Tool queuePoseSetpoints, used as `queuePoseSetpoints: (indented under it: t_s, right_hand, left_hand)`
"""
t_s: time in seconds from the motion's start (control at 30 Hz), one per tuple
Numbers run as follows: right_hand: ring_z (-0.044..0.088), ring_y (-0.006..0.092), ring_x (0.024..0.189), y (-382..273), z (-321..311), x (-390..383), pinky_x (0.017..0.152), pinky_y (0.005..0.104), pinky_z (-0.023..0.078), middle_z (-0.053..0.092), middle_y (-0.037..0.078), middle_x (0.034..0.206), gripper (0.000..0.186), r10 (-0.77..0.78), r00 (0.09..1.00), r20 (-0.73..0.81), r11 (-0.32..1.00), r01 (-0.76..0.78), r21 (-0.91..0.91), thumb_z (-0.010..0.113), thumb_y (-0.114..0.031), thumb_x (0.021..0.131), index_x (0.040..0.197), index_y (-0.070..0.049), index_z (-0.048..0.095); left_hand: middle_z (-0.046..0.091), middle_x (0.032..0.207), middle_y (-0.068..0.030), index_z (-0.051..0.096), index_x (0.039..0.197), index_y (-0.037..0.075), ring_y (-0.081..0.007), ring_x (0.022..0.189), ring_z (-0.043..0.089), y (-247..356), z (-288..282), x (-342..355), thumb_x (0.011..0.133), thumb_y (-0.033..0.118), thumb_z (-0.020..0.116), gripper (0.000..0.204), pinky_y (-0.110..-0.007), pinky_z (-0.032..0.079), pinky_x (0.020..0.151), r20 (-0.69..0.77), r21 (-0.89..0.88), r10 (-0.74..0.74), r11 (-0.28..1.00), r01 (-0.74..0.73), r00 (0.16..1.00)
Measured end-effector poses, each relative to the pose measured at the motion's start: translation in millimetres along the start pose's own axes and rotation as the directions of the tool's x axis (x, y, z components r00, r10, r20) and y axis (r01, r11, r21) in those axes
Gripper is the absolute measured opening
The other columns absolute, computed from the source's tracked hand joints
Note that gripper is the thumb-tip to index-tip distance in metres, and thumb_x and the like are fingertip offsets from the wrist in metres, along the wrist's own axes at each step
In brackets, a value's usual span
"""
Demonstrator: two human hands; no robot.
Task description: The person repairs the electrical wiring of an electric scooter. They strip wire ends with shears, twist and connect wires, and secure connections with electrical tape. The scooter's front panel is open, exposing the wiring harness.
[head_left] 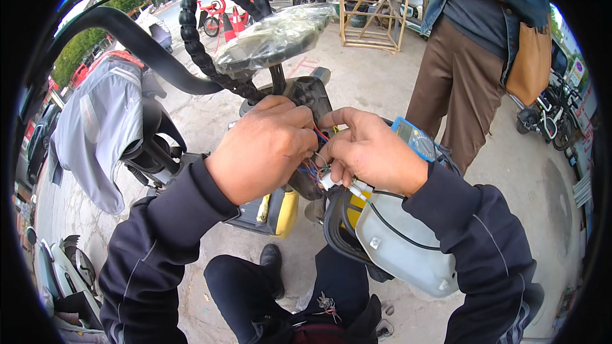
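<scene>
Both of my hands meet over a bundle of thin coloured wires [308, 167] in the opened front of a scooter. My left hand [268, 146] is closed, its fingertips pinched on wires and mostly hidden by its knuckles. Thumb and fingers of my right hand [376, 153] also pinch thin wires, just to the right. Below the right fingers hangs a white plug connector [328, 181], with a black cable [398, 230] running away from near it. A blue multimeter [414, 140] sits right behind my right hand. The pale plastic cover [408, 248] lies under my right wrist.
A black handlebar [146, 44] and plastic-wrapped display [274, 38] rise ahead. Grey cloth [105, 121] drapes over something at left. A yellow and black case [280, 213] stands below my left hand. Someone in brown trousers [456, 89] stands at right; a wooden frame [376, 6] is farther back.
</scene>
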State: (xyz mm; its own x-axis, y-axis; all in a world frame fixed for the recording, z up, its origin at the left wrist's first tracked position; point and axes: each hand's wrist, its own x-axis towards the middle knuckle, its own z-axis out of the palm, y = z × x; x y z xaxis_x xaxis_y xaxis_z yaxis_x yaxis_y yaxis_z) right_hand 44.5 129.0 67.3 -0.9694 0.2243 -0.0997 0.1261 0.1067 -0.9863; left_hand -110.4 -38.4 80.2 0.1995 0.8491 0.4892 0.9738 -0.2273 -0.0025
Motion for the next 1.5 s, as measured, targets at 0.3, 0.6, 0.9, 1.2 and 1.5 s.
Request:
queuePoseSetpoints:
  t_s: [0.3, 0.6, 0.9, 1.2, 1.5]
  right_hand:
    - [0.072, 0.0168, 0.075, 1, 4, -4, 0.069, 0.0318, 0.058, 0.076, 0.016, 0.093, 0.043, -0.086, 0.996, 0.028, 0.989, 0.089, -0.121, 0.065, 0.002, 0.089, 0.130, 0.015, 0.058]
    - [0.066, 0.0138, 0.074, 3, 3, 0, 0.067, 0.0296, 0.056, 0.071, 0.011, 0.091, 0.031, -0.132, 0.991, 0.022, 0.968, 0.134, -0.211, 0.066, 0.001, 0.091, 0.120, 0.010, 0.062]
    - [0.072, 0.0277, 0.072, 16, 10, -5, 0.066, 0.0380, 0.056, 0.074, 0.012, 0.086, 0.043, -0.543, 0.840, -0.020, 0.649, 0.404, -0.644, 0.074, -0.002, 0.085, 0.124, 0.002, 0.056]
    - [0.064, 0.0241, 0.059, 25, 2, 1, 0.054, 0.0377, 0.049, 0.064, 0.005, 0.082, 0.031, -0.823, 0.506, 0.257, 0.071, 0.542, -0.838, 0.083, -0.008, 0.078, 0.106, -0.007, 0.068]
    - [0.062, 0.0200, 0.059, 23, 0, 7, 0.053, 0.0351, 0.046, 0.064, 0.003, 0.088, 0.025, -0.840, 0.384, 0.382, -0.084, 0.604, -0.792, 0.083, -0.007, 0.073, 0.094, -0.008, 0.069]
  left_hand:
    - [0.065, 0.092, -0.0121, 0.068, 0.084, 0.004, -0.0366, 0.097, 0.064, -7, -7, 9, 0.076, 0.002, 0.075, 0.011, -0.047, 0.049, 0.098, 0.154, -0.207, -0.095, 0.970, 0.127, 0.983]
    - [0.061, 0.100, -0.0171, 0.064, 0.099, 0.001, -0.0410, 0.110, 0.060, -4, -6, 3, 0.075, -0.003, 0.068, 0.025, -0.060, 0.030, 0.127, 0.216, -0.149, -0.057, 0.985, 0.091, 0.975]
    - [0.061, 0.104, -0.0175, 0.064, 0.109, 0.000, -0.0420, 0.116, 0.060, -8, -7, 2, 0.081, -0.006, 0.061, 0.029, -0.061, 0.026, 0.129, 0.238, -0.205, -0.056, 0.973, 0.107, 0.970]
    - [0.062, 0.096, -0.0179, 0.061, 0.102, -0.001, -0.0428, 0.109, 0.062, -10, -8, 3, 0.079, -0.005, 0.061, 0.024, -0.058, 0.028, 0.128, 0.252, -0.205, -0.065, 0.971, 0.119, 0.965]
    - [0.068, 0.099, -0.0200, 0.066, 0.102, -0.002, -0.0430, 0.110, 0.063, -13, -5, 1, 0.076, -0.005, 0.060, 0.027, -0.057, 0.029, 0.128, 0.242, -0.231, -0.045, 0.968, 0.102, 0.969]
